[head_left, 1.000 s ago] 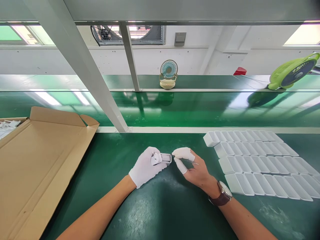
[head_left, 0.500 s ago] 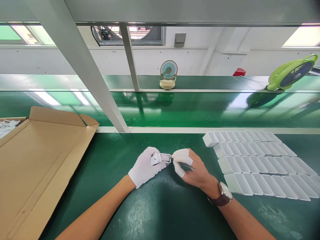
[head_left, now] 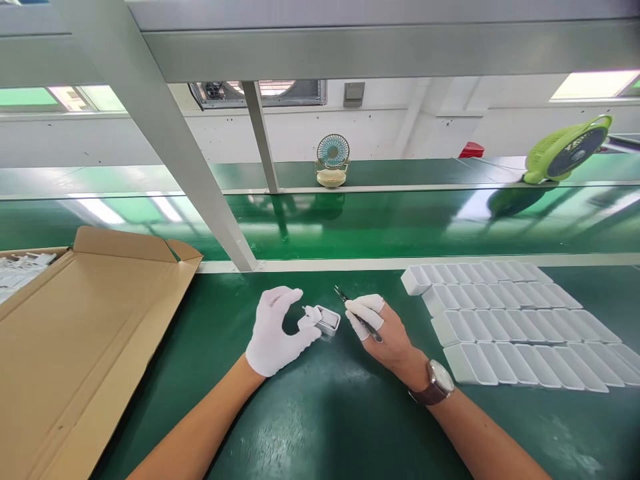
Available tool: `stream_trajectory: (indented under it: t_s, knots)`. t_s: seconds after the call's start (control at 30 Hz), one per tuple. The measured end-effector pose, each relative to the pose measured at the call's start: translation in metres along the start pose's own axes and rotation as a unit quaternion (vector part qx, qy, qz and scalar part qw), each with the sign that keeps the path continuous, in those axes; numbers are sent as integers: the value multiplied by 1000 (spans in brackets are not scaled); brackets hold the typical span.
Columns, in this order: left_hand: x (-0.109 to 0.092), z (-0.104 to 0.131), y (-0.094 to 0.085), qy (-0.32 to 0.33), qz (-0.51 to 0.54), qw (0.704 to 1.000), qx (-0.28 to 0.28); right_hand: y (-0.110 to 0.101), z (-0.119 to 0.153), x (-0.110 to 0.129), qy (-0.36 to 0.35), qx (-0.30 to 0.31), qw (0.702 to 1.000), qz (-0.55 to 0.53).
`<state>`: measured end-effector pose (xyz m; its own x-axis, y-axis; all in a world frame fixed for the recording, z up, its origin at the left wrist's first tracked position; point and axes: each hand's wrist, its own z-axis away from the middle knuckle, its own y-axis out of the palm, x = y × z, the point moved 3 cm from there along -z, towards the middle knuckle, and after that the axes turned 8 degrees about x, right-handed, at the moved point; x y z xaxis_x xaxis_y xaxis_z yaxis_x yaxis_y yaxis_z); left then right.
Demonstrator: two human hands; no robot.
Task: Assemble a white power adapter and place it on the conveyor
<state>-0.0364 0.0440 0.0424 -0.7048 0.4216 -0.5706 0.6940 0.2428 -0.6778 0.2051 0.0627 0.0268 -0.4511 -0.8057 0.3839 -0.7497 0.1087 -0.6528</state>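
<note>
My left hand (head_left: 275,333), in a white glove, is open with thumb and fingers spread apart. Just beside its thumb lies a small white rectangular case (head_left: 329,321) on the green bench, with a white piece (head_left: 311,315) at its left end. I cannot make out what that piece is. White finger cots cover some fingertips of my right hand (head_left: 383,337), which is closed around a pair of dark tweezers (head_left: 371,328). The tweezers' tips point up and left, above and apart from the case.
Rows of white narrow trays (head_left: 520,363) stand at the right. An open cardboard box (head_left: 95,333) with white parts fills the left. A slanted metal post (head_left: 190,160) rises ahead. A small fan (head_left: 333,160) and a green fan (head_left: 565,150) stand beyond.
My left hand has let go of the white case, which now rests on the bench, and has opened. The tweezers have drawn back from the case and their tips have swung upward.
</note>
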Motion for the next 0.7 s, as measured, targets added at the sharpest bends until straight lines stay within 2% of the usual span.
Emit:
stream_trajectory:
  t_s: [0.07, 0.2, 0.3, 0.43, 0.5, 0.63, 0.7]
  knots:
    - [-7, 4, -8, 41, -22, 999, -1, 1, -2, 8, -23, -11, 1000, -3]
    - [-34, 8, -3, 53, -8, 989, 141, 5, -2, 28, -91, -9, 996, 13]
    - [-52, 9, 3, -27, 98, 978, 180, 9, 0, 43, -143, -3, 989, 22]
    - [-60, 12, 6, -142, 250, 932, 220, 10, -1, 52, -158, -9, 987, 15]
    - [-58, 11, 1, -169, 284, 921, 205, 12, -3, 49, -139, 0, 990, 17]
    - [-43, 0, -23, -169, 323, 928, 78, 12, -4, 29, -13, -23, 999, 34]
    - [-32, -5, -36, -179, 332, 926, 30, 14, -3, 21, 20, -23, 999, 34]
